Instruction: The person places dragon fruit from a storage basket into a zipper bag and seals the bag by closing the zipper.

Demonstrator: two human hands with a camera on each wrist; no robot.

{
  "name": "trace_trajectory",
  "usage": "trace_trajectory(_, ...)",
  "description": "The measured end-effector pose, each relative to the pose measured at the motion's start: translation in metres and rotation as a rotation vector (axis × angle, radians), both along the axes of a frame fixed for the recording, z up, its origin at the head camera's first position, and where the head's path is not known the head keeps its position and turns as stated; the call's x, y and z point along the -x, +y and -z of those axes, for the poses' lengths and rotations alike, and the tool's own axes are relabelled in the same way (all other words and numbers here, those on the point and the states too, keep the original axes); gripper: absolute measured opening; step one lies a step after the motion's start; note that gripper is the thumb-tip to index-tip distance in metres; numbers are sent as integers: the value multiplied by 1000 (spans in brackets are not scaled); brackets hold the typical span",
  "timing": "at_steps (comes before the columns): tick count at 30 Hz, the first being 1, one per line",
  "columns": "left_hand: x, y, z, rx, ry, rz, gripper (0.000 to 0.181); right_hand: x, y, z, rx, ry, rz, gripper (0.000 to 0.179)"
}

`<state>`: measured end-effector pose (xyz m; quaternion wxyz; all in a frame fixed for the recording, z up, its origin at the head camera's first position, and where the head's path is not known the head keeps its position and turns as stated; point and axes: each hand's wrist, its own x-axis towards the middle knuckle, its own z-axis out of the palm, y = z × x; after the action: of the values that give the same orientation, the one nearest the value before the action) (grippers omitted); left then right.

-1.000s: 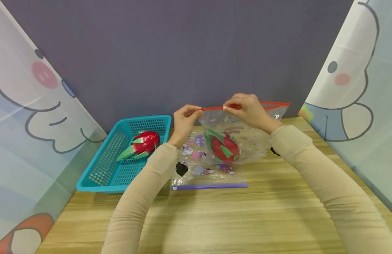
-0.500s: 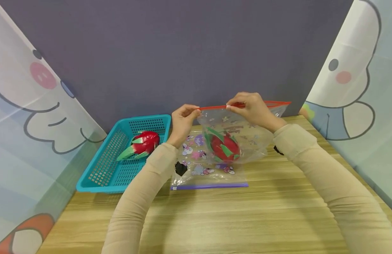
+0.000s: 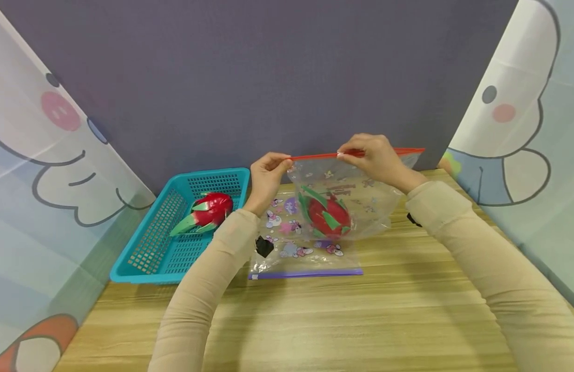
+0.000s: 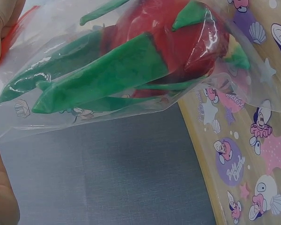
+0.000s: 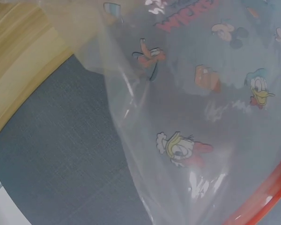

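Note:
A clear zip bag (image 3: 368, 199) with a red zip is held up by its top edge. My left hand (image 3: 265, 181) pinches the zip's left corner. Between thumb and fingers, my right hand (image 3: 377, 159) grips the white slider (image 3: 340, 154) partway along the zip. To the slider's left the zip looks closed; on the right its edges lie slightly apart. Inside the bag sits a red dragon fruit (image 3: 329, 216) with green leaves, large in the left wrist view. Cartoon prints (image 5: 182, 149) on the bag fill the right wrist view. Whether the bag's bottom touches the table cannot be told.
A second clear bag with a purple zip (image 3: 310, 273) lies flat on the wooden table (image 3: 342, 320), partly behind the held one. At the left stands a blue basket (image 3: 124, 271) with another dragon fruit (image 3: 214, 207). A dark wall (image 3: 287, 77) rises behind.
My right hand has slid the slider rightward along the red zip, so the closed stretch is longer. My left hand has shifted slightly left, still pinching the corner.

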<state>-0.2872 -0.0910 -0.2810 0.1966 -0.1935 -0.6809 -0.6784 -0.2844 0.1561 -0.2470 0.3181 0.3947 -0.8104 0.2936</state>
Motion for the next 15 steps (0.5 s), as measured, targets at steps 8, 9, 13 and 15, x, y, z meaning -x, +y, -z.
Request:
trace_trajectory(8,-1,-1,1,-38,-13,-1,16,1,5,0,-18,18,31,8)
trace_trajectory(9,0,-1,2,-41,-12,3,16,1,6,0,-20,18,34,8)
trace_trajectory(13,0,-1,3,-38,-8,12,16,2,9,1,-32,23,34,8)
trace_trajectory(15,0,-1,3,-31,1,8,16,2,10,0,-33,26,36,9)
